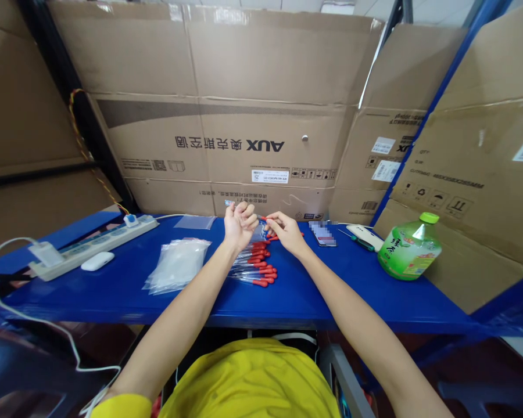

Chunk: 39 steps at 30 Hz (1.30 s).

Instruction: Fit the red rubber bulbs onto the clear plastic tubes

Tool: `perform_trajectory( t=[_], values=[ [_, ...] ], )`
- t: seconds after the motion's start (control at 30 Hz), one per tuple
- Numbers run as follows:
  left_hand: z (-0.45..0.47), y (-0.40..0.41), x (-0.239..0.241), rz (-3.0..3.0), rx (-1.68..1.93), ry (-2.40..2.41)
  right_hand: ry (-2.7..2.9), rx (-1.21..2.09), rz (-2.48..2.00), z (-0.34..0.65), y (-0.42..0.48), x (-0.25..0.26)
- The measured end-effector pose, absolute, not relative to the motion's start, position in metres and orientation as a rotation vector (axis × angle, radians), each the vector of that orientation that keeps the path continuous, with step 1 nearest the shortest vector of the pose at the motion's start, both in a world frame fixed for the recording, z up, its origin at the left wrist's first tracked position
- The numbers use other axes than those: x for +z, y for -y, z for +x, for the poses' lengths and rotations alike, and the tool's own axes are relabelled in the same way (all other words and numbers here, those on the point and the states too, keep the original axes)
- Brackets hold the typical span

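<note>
My right hand [283, 229] pinches a dropper by its red rubber bulb [264, 219], with the clear tube pointing left toward my other hand. My left hand [241, 223] is raised with its fingers curled closed, touching or very near that tube. At its thumb tip shows a small printed white-and-blue piece [229, 203], too small to make out. Below both hands lies a pile of droppers [259, 264], red bulbs to the right and clear tubes to the left. More red-bulbed droppers lie just behind, partly hidden by my right hand.
Clear plastic bags [178, 264] are stacked left of the pile, with another bag [195, 222] behind. Farther left are a power strip [100, 247] and a white case [97, 261]. A phone [323, 233], green-handled screwdriver [362, 242] and green bottle [409, 248] stand right. Cardboard [244, 75] walls the back.
</note>
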<state>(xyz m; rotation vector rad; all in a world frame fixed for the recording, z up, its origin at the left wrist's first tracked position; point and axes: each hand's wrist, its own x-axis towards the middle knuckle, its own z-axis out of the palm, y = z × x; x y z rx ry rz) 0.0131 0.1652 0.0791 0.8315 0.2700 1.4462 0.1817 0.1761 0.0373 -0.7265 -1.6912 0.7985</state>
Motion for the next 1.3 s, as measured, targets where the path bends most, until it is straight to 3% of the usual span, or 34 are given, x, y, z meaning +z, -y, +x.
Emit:
perform_trajectory(
  t=[0.2,1.3],
  values=[
    [0.014,-0.165,0.079,0.805,1.421,-0.26,1.634,0.865,-0.673,0.178,-0.172,0.04],
    [0.022,-0.162,0.075,0.631,1.328,-0.082,1.73,0.541,-0.731,0.177,-0.151,0.051]
  ],
)
